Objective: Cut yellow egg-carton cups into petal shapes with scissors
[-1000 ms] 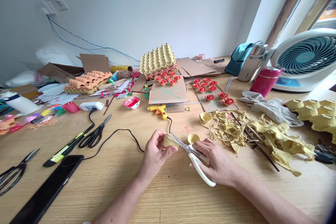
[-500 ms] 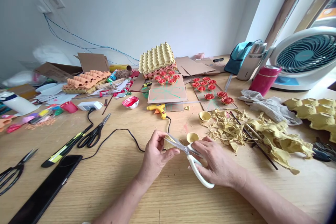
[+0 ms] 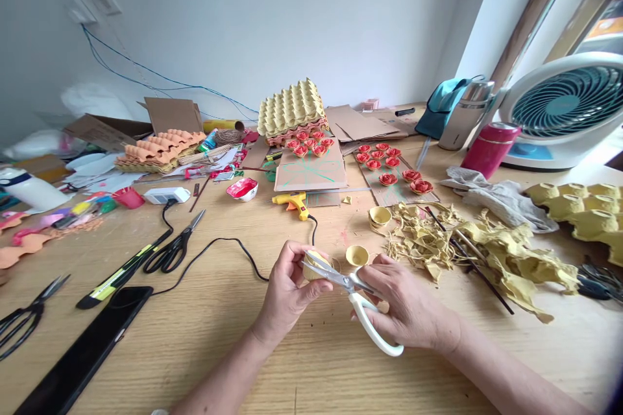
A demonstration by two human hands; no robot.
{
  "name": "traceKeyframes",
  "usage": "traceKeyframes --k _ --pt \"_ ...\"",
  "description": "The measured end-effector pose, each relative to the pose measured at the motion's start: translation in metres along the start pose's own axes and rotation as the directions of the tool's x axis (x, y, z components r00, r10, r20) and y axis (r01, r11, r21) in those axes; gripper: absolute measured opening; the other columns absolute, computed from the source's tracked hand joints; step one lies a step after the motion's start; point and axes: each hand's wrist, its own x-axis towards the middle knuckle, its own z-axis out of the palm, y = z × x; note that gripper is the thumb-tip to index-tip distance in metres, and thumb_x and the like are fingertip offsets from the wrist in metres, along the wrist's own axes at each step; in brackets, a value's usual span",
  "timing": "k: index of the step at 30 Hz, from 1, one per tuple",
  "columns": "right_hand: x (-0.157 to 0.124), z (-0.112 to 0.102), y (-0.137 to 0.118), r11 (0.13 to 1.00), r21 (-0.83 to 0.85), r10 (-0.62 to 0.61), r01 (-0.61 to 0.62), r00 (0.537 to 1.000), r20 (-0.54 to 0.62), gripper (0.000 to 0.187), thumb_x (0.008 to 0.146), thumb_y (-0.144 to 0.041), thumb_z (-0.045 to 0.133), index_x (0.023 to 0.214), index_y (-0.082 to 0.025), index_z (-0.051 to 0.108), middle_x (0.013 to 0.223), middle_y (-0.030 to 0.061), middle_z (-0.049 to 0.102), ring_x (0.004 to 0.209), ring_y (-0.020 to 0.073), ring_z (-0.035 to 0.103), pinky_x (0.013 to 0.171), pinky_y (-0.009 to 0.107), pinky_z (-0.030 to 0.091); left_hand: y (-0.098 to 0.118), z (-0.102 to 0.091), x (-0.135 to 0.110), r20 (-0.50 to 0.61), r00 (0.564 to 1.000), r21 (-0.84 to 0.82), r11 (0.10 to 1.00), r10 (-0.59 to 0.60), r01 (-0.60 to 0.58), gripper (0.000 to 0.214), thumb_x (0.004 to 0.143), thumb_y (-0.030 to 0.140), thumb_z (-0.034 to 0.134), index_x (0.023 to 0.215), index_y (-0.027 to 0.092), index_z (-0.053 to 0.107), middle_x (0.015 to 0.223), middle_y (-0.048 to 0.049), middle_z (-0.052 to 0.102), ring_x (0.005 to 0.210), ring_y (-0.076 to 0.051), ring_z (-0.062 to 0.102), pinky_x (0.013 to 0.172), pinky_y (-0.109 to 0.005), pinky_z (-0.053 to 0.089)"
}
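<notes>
My left hand [image 3: 293,285] pinches a small yellow egg-carton cup [image 3: 316,264] between thumb and fingers. My right hand [image 3: 402,301] grips white-handled scissors [image 3: 377,327], whose parted blades point left across the cup. A cut yellow cup [image 3: 357,255] rests on the table just beyond the scissors. Farther back stand several nested yellow cups [image 3: 380,216], beside a heap of yellow carton scraps [image 3: 423,240]. My left fingers hide part of the held cup.
A yellow glue gun [image 3: 292,202] lies ahead, its black cord running left. Red paper flowers [image 3: 388,179] sit on cardboard behind. To the left are black scissors [image 3: 170,253], a utility knife [image 3: 117,277] and a black phone [image 3: 92,350]. A fan [image 3: 559,110] stands at right.
The scissor blades have parted over the cup, and the right hand has shifted slightly right and down. More of the cup's rim shows in my left hand.
</notes>
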Motion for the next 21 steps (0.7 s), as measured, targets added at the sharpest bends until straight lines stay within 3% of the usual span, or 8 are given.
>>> traceKeyframes --k 6,14,21 --pt "-0.0005 -0.0014 0.0023 1.000 -0.022 -0.006 0.006 1.000 0.007 0.025 0.093 -0.035 0.052 0.073 -0.023 0.044 0.069 0.0019 0.059 0.064 0.0173 0.049 0.071 0.033 0.039 -0.0011 -0.0013 -0.0001 -0.040 0.997 0.074 0.996 0.060 -0.057 0.048 0.067 0.038 0.087 0.100 0.020 0.057 0.097 -0.0057 0.066 0.088 -0.018 0.060 0.079 -0.028 0.047" --pt "-0.0024 0.0004 0.0064 0.999 -0.027 -0.028 0.029 0.999 0.015 0.028 0.096 -0.036 0.051 0.073 -0.023 0.043 0.069 0.0018 0.058 0.065 0.0175 0.049 0.070 0.032 0.038 -0.0064 -0.0042 -0.0005 -0.015 0.990 0.114 0.984 0.138 -0.136 0.044 0.073 0.029 0.083 0.106 0.022 0.055 0.105 -0.0057 0.064 0.095 -0.018 0.061 0.084 -0.029 0.048" --pt "0.0006 0.0018 0.0086 0.992 -0.037 0.124 -0.123 0.992 0.033 0.028 0.098 -0.039 0.046 0.076 -0.022 0.045 0.074 0.0037 0.059 0.070 0.0191 0.051 0.068 0.031 0.038 -0.0091 -0.0030 0.0019 -0.044 0.997 0.089 0.994 0.070 -0.066 0.044 0.076 0.026 0.080 0.108 0.023 0.050 0.108 -0.0052 0.064 0.092 -0.016 0.064 0.081 -0.027 0.050"
